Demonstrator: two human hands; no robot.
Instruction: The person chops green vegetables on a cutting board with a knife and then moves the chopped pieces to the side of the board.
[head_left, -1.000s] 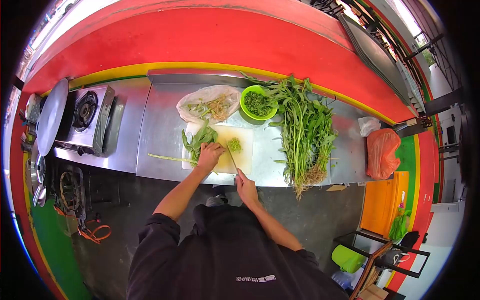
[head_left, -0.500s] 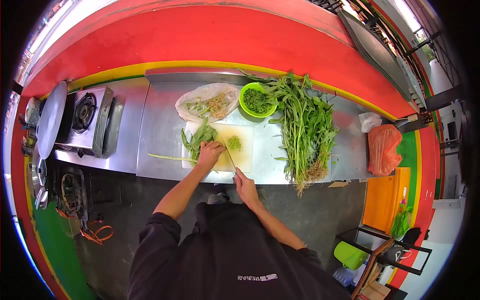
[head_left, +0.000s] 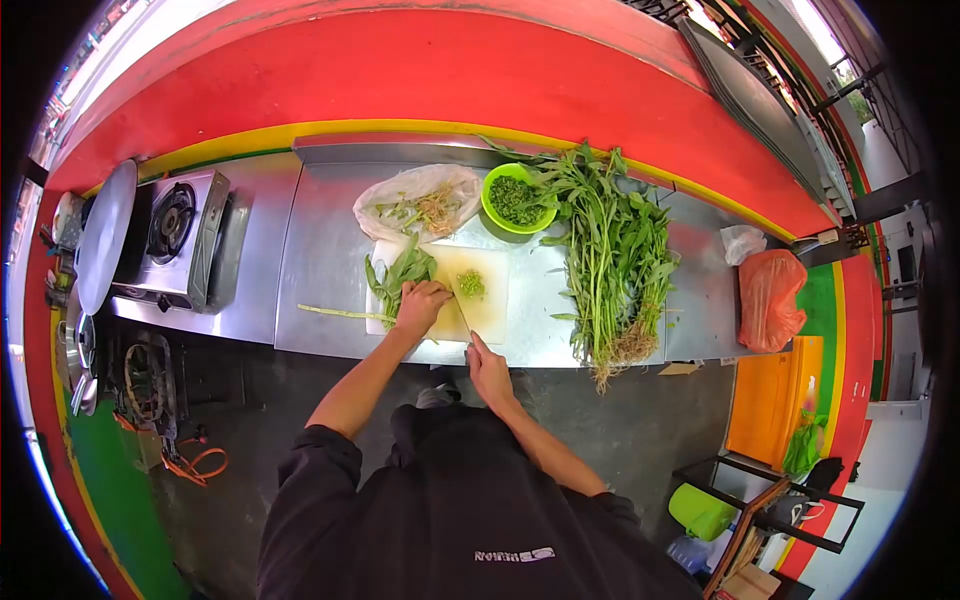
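A white cutting board [head_left: 490, 325] lies at the front of the steel counter. My left hand [head_left: 422, 306] is closed on a bunch of leafy greens [head_left: 405, 268] at the board's left part, fingers curled near the cut end. In my right hand [head_left: 489, 372] is a knife [head_left: 463, 314], gripped by its handle, its blade pointing away from me close beside my left fingertips. A small heap of chopped greens [head_left: 470, 285] sits on the board just right of the blade. One pale stem [head_left: 343, 313] sticks out leftward past the board's edge.
Behind the board are a plastic bag of trimmings [head_left: 440, 190] and a lime-green bowl [head_left: 517, 203] holding chopped greens. A large pile of rooted greens [head_left: 615, 260] lies to the right, with an orange bag [head_left: 770, 300] beyond. A gas stove [head_left: 175, 235] stands at left.
The whole view has shifted very slightly to the right. Both hands, the knife and the greens keep nearly the same places on the board.
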